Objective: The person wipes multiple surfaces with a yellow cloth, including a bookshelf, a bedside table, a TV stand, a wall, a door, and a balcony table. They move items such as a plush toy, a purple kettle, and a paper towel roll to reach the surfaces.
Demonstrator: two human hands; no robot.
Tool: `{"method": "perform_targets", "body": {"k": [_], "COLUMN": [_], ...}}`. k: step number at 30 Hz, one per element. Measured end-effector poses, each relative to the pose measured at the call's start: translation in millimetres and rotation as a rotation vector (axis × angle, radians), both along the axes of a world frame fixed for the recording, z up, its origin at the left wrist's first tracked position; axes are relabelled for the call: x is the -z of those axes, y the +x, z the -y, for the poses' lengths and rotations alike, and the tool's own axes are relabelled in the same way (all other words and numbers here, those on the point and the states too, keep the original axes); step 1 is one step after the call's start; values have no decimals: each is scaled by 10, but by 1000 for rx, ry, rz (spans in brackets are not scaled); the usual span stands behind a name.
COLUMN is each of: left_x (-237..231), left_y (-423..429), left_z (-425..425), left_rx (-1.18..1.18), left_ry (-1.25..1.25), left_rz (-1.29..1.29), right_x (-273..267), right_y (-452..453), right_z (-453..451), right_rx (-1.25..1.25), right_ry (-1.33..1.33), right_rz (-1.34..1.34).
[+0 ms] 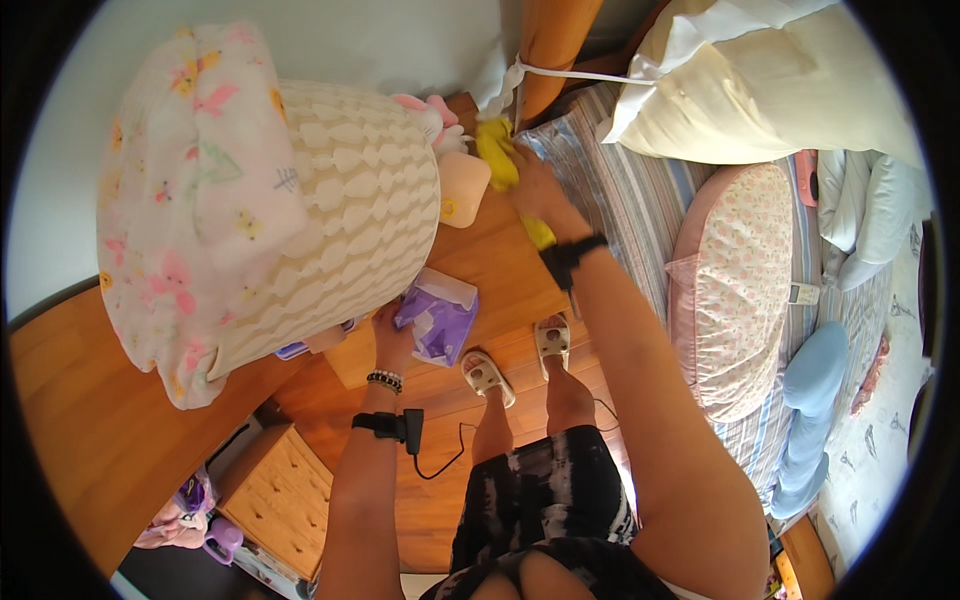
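My left hand (393, 336) grips the edge of a purple and white soft plastic pack (444, 321), which looks like tissues, near the front edge of a wooden cabinet top (510, 262). Farther up, my right hand (538, 187) has a yellow cloth (498, 154) under its fingers at the cabinet's bed side. Part of the cloth shows below the palm. Between the hands sits a peach rounded box (463, 189), with a white and pink plush toy (439, 124) behind it. A large cream textured lampshade-like cover (360, 195) stands close on the left.
Floral fabric (202, 217) drapes over the cream object. To the right is a bed with a striped sheet (630, 187), a floral cushion (739, 292) and a tied curtain (750, 90). A wooden post (555, 52) rises behind. A drawer unit (277, 502) stands lower left. Cables hang from both wristbands.
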State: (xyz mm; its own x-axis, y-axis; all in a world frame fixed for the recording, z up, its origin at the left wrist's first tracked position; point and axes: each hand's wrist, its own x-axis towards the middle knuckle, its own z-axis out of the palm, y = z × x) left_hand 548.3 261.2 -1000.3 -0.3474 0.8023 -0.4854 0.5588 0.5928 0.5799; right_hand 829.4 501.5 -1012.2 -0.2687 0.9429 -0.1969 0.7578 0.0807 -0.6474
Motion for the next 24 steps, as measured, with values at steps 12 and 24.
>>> {"method": "perform_targets", "body": {"k": [12,24], "left_x": [-347,-452], "left_y": [80,413], "left_z": [-289,-292], "left_rx": [-390,-235], "left_ry": [-153,28], "left_rz": [377,447], "right_x": [-525,-839], "right_y": [280,590], "right_z": [2082,2422], "right_rx": [-149,-38], "right_ry": [-26,-397], "right_rz": [420,-100]}}
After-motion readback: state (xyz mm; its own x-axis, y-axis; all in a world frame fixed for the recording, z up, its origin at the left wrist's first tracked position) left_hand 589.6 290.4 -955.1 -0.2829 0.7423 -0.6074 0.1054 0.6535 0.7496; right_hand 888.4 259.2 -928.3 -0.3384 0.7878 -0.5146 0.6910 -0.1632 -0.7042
